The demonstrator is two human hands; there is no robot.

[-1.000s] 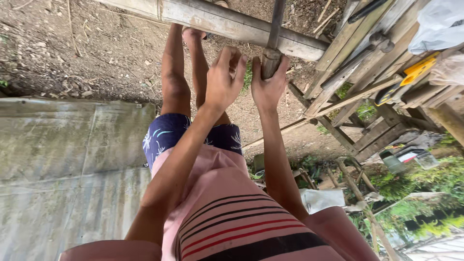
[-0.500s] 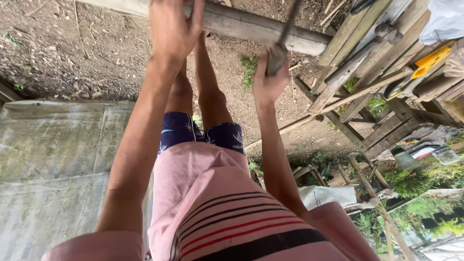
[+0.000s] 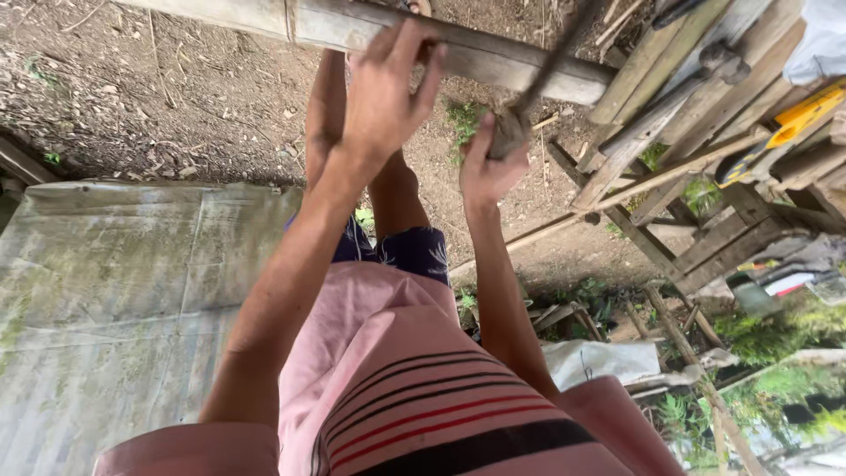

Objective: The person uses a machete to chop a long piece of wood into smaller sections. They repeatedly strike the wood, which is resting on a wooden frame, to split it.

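Note:
A thick grey bamboo pole (image 3: 264,16) runs across the top of the head view. My left hand (image 3: 386,88) rests against it with the fingers spread. To its right, my right hand (image 3: 490,163) is closed around the worn handle of a long thin blade tool (image 3: 548,69), which slants up across the pole and is blurred. My legs, in blue patterned shorts, stand below on bare dirt.
A pale, stained concrete slab (image 3: 115,300) lies at the left. A slatted wooden frame (image 3: 679,115) leans at the right, with a yellow tool (image 3: 775,132) on it. Sticks, plants and a white sheet (image 3: 608,361) lie at the lower right.
My left hand has risen from beside the right hand up onto the bamboo pole. The right hand has kept its grip on the tool handle, which is now blurred with motion.

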